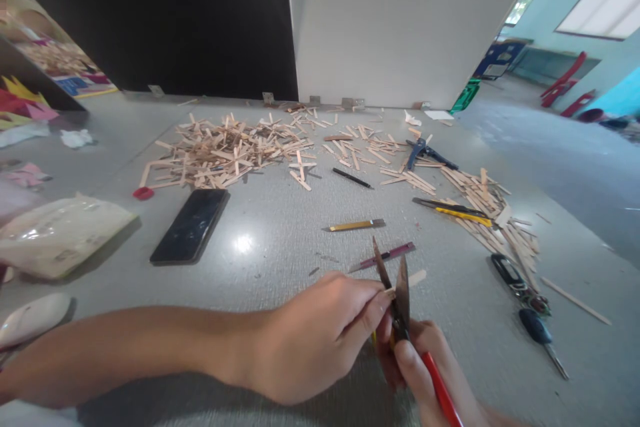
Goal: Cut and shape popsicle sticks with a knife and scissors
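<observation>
Near the front of the table, my left hand (315, 333) is closed, pinching a small pale wooden stick (417, 277) between thumb and fingers. My right hand (425, 360) is wrapped round a pair of scissors (403, 280) with a red handle. The blades are spread apart and point away from me, with the stick between them close to my left fingertips. Just beyond the blades lie a purple craft knife (395, 251) and a yellow craft knife (353, 225). Part of the scissors' handles is hidden by my fingers.
A large heap of wooden sticks (230, 147) lies at the back left, more at right. Around them are a phone (190, 227), black pen (353, 177), blue pliers (423, 152), yellow cutter (465, 213), keys (535, 327) and plastic packet (65, 233). Upright panels (380, 20) stand behind.
</observation>
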{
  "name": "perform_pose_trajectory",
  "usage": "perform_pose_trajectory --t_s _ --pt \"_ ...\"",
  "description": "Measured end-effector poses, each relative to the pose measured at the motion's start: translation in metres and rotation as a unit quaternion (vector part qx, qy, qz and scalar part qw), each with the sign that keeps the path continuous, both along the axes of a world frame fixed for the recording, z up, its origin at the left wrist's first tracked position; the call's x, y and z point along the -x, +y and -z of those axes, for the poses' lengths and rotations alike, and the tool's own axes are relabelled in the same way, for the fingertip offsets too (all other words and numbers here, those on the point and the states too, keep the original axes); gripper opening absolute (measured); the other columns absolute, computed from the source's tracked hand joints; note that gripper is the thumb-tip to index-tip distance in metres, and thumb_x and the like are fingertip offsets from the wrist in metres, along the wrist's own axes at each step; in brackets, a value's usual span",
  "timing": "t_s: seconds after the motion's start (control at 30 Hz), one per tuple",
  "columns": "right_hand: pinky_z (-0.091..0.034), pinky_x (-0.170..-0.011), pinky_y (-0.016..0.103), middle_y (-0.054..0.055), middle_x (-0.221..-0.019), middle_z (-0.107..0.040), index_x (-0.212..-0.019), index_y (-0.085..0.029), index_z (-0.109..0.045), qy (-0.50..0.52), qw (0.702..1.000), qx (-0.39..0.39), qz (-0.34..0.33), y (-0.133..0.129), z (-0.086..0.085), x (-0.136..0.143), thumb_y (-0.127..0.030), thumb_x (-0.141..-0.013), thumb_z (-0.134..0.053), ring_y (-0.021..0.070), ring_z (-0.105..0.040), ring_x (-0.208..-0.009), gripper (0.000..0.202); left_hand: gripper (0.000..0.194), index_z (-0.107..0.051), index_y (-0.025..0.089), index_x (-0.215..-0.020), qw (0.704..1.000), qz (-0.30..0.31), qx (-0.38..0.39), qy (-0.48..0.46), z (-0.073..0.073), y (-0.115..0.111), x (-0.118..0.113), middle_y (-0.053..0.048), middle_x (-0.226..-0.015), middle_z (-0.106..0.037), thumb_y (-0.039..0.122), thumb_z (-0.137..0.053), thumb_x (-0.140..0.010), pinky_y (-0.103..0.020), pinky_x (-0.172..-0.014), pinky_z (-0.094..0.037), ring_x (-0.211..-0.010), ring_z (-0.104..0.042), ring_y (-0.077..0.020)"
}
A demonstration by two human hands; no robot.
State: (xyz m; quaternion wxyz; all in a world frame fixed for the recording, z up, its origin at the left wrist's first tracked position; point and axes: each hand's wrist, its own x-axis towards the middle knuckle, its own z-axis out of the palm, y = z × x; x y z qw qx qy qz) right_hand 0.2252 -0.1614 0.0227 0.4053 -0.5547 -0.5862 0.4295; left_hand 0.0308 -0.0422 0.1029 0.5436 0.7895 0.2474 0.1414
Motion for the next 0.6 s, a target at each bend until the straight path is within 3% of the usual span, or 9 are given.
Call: perform_pose_trajectory --t_s 0.17,0.37,0.6 --pt "-0.051 -0.063 0.037 0.003 -0.072 -0.062 -0.097 -0.022 -0.067 -0.006 1.000 0.013 0.027 -0.004 0.004 -0.001 -0.074 -0.109 -0.052 0.0205 -0.056 -0.063 0.055 0.042 -0.054 0.022 -0.081 1.000 0.003 0.005 -0.011 0.001 -0.001 0.000 0.007 -0.064 -0.046 0.028 -0.031 -0.116 -0.024 -0.066 -0.041 -0.055 -0.041 -0.0120" --pt "-0.041 -0.057 0.033 -0.003 -0.067 -0.048 -0.093 -0.022 -0.065 0.008 0.999 0.028 -0.028 0.006 -0.007 0.004 -0.082 -0.108 -0.041 0.0167 -0.043 -0.058 0.067 0.043 -0.055 0.022 -0.081 1.000 0.005 0.015 -0.014 0.000 -0.002 0.000 0.006 -0.064 -0.047 0.029 -0.031 -0.116 -0.024 -0.072 -0.045 -0.056 -0.042 -0.0122" --pt "-0.040 -0.056 0.032 -0.003 -0.067 -0.045 -0.097 -0.020 -0.066 0.010 0.999 0.030 -0.045 0.010 -0.010 0.004 -0.085 -0.107 -0.037 0.0154 -0.039 -0.058 0.071 0.044 -0.055 0.022 -0.081 1.000 -0.003 0.006 -0.014 0.000 -0.001 0.000 0.006 -0.063 -0.050 0.029 -0.031 -0.116 -0.024 -0.075 -0.048 -0.056 -0.041 -0.0129"
